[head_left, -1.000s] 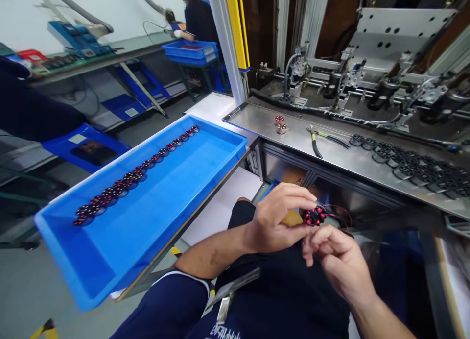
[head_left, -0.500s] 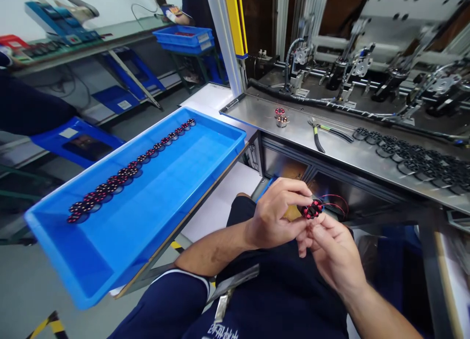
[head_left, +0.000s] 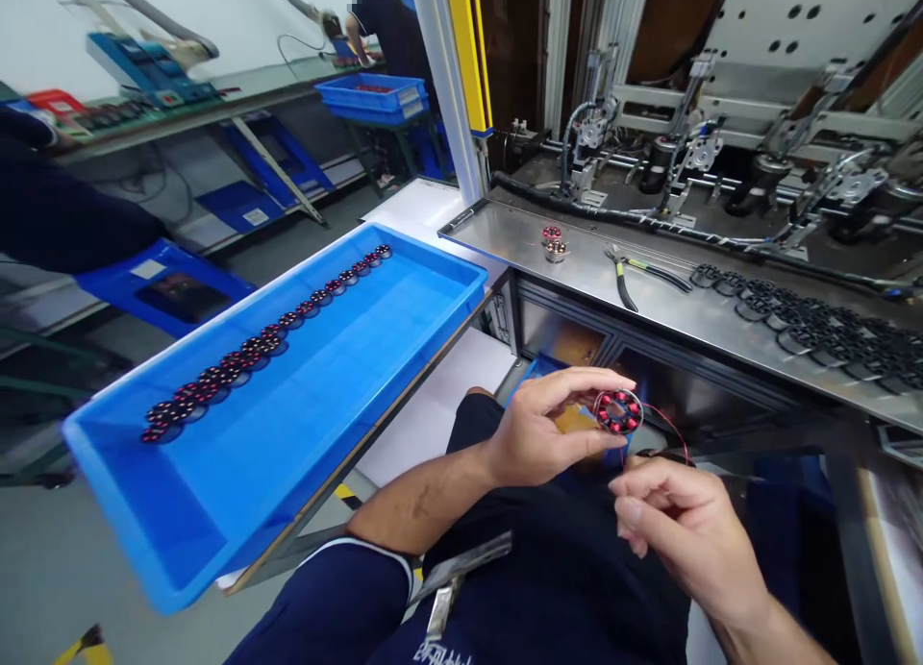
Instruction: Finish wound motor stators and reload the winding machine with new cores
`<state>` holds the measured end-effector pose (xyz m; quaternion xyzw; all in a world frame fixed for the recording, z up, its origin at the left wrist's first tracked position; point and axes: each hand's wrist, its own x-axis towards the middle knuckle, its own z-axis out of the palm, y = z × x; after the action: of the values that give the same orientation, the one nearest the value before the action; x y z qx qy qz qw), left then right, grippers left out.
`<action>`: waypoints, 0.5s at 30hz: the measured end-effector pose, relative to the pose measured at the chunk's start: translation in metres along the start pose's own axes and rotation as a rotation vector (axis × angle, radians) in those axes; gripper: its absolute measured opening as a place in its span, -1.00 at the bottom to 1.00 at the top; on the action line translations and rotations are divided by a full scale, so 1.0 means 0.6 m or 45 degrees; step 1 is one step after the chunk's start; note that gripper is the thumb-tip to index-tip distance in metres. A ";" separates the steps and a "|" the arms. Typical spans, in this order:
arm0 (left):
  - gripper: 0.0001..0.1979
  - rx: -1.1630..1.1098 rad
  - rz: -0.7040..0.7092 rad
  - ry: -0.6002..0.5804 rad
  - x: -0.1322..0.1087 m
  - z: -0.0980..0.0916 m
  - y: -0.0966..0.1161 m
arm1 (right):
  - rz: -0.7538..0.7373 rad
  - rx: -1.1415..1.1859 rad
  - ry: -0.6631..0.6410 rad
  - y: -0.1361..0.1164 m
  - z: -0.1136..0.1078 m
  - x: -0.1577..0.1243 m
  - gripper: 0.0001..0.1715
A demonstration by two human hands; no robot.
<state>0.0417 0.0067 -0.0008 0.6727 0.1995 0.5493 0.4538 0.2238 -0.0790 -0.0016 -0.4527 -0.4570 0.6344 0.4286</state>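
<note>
My left hand (head_left: 540, 425) pinches a small round wound coil ring (head_left: 618, 411), black with red windings, held flat-side up over my lap. Thin red wire leads (head_left: 674, 432) trail from the ring toward my right hand (head_left: 674, 521), whose fingers are curled together just below and right of it, seemingly pinching the wire ends. A big blue tray (head_left: 404, 343) to my left carries a long row of the same coil rings (head_left: 252, 353).
A steel bench (head_left: 649, 295) ahead bears pliers (head_left: 635, 271), a small stack of coil rings (head_left: 553, 244) and several black rings (head_left: 808, 324). Machinery stands behind it. Another person stands at a far blue bin (head_left: 375, 93); a dark sleeve (head_left: 50, 213) is at left.
My right hand has pulled down and away from the coil ring, drawing the red leads out. The ring has turned so its flat face shows.
</note>
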 end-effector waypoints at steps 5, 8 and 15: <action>-0.53 -0.395 -0.241 -0.198 -0.012 0.008 0.000 | -0.159 -0.029 0.057 -0.036 -0.040 0.018 -0.67; -0.50 -0.396 -0.222 -0.246 -0.014 0.015 -0.003 | -0.094 -0.158 0.051 -0.049 -0.039 0.024 -0.61; -0.39 -0.519 -0.325 -0.065 -0.016 0.018 -0.011 | -0.059 -0.154 0.031 -0.021 -0.023 0.012 -0.59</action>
<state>0.0502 -0.0013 -0.0115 0.5500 0.1564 0.4992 0.6510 0.2371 -0.0670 0.0070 -0.4747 -0.4995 0.5899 0.4208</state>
